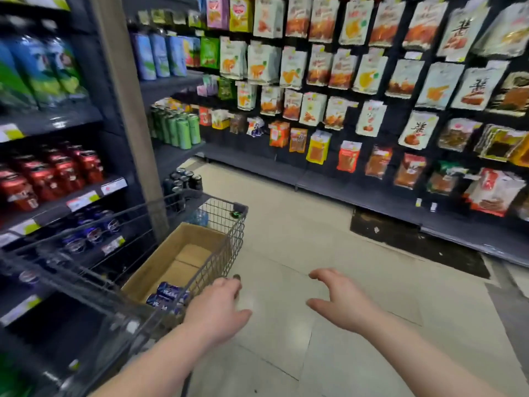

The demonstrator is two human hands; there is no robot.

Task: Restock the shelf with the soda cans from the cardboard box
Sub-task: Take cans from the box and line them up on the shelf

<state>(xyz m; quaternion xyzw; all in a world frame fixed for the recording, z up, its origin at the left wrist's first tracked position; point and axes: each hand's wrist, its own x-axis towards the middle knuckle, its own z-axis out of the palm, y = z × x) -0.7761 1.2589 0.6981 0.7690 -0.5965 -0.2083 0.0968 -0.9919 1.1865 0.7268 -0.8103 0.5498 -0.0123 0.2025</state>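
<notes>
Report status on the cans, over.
Hands empty: left hand at cart corner, right hand open over floor. Few blue cans left in cardboard box. Cart's wire wall stands between hands and cans.

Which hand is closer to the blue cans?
Left: the left hand is beside the blue soda cans in the brown cardboard box; the right hand hangs open over pale tiled floor.

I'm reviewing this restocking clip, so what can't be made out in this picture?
Head view:
- Soda cans in the cardboard box: count hidden by the left hand and cart mesh.
- Shelf price tags: blurred, unreadable.
- Whether the left hand grips the cart rim: motion blur.
- Bottom-left shelf: dark, cut off by the edge.
</notes>
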